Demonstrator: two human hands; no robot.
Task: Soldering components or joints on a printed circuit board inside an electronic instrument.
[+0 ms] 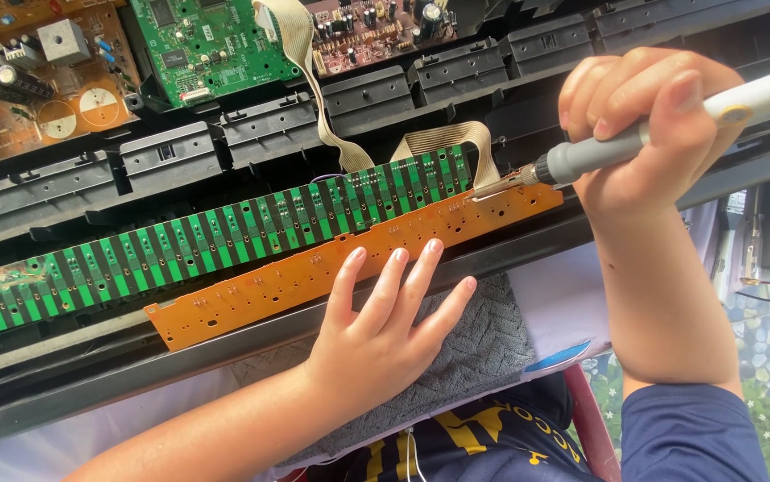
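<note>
A long black plastic chassis (251, 134) is seen lying open across the view, with circuit boards laid in it. A soldering iron (635, 143) with a grey grip and a pale body is gripped by the right hand (648, 134), all fingers closed around the grip; its metal tip is set at the right end of a narrow orange circuit board (314, 268), where a beige ribbon cable (456, 143) loops down to the board. The orange board is laid slantwise along the near edge of the chassis, rising toward the right. The left hand (385, 330) is held open and flat, fingers spread, with the fingertips (400, 256) pressed on the lower edge of the orange board near its middle; nothing is grasped by it. Just behind the orange board, touching along its length, a long green contact strip (180, 245) with dark bars is seen running to the left edge of the chassis. At the far left corner a brown board (37, 80) with capacitors is placed, a green circuit board (206, 40) beside it. A grey knitted cloth (483, 348) is spread under the left wrist, below the chassis.
</note>
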